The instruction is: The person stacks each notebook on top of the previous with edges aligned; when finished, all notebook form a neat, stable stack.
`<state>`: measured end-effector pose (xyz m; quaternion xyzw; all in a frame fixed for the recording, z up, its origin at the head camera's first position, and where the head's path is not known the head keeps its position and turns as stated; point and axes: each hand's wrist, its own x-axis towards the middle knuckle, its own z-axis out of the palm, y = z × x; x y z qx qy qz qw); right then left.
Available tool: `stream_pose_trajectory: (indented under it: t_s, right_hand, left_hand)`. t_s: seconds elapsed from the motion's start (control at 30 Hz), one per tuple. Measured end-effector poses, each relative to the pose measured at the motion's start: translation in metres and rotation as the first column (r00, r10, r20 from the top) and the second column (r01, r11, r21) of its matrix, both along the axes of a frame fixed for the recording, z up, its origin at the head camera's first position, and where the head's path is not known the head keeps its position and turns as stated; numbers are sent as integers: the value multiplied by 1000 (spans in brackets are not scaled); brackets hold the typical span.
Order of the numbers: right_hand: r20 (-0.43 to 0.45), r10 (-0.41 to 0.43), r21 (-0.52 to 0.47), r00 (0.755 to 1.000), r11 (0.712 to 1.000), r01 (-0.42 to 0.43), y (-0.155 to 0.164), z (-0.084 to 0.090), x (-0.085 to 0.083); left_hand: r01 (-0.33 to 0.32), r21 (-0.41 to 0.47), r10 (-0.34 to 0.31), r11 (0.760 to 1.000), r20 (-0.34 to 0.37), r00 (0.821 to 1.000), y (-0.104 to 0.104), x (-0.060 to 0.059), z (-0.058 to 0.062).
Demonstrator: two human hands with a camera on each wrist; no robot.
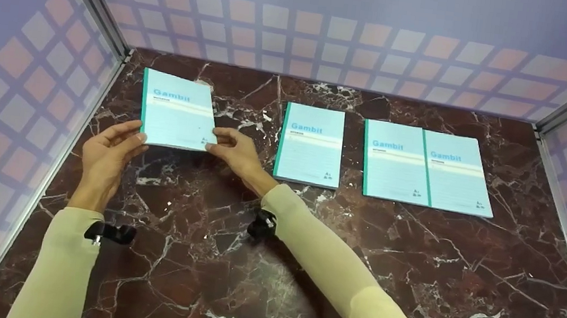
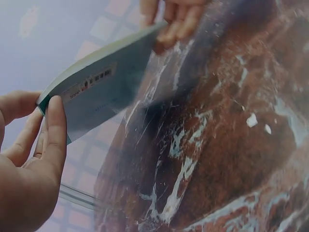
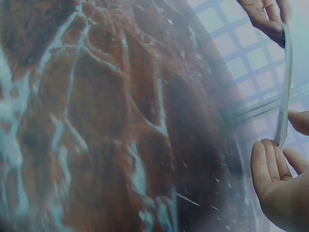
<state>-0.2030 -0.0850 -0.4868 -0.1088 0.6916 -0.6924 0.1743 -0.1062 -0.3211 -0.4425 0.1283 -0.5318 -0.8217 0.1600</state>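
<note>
Both hands hold one light blue notebook (image 1: 179, 115) with a green spine, raised above the table at the left. My left hand (image 1: 108, 155) pinches its lower left corner at the spine, thumb on the cover. At the lower right corner, my right hand (image 1: 236, 153) pinches the page edge. In the left wrist view the notebook's back cover (image 2: 106, 87) shows a barcode label, and the book bows slightly. The right wrist view catches the notebook (image 3: 286, 92) edge-on between the two hands.
A matching notebook (image 1: 310, 146) lies flat right of the right hand. Farther right, two more notebooks, one (image 1: 395, 163) and another (image 1: 458, 173), lie side by side, touching or slightly overlapping. The dark red marble table (image 1: 225, 291) is bordered by checkered panels (image 1: 308, 39) at back and sides.
</note>
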Motion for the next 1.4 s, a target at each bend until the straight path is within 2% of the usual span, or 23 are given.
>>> stream_pose_trajectory:
  t_s: [0.13,0.33,0.57,0.63,0.77,1.03,1.2,1.4]
  right_hand:
    - [-53,-16,25,998,1000,17,11,4,-2]
    - [-111,-11,76,994,997,19,34,6,-3]
    - [-179,-13,95,984,995,30,64,11,-4]
    - [-195,-16,89,981,995,34,72,13,-4]
    - [-223,-12,88,975,996,32,87,16,-3]
    - [-275,-5,134,961,990,44,116,20,-1]
    - [-301,-5,145,954,988,51,135,20,1]
    - [-334,-18,174,943,981,80,156,19,3]
  left_hand:
    - [-11,-158,12,987,7,1000,7,1,0]
    - [23,-329,-21,944,9,1000,23,0,-2]
    - [98,-553,-87,828,46,995,41,-2,-5]
    - [112,-574,-104,811,47,993,46,-4,-5]
    - [134,-585,-131,800,49,990,55,-7,-6]
    - [138,-562,-162,815,7,987,75,-20,-12]
    - [164,-572,-201,803,-1,980,88,-27,-15]
    - [199,-590,-229,782,25,973,104,-33,-19]
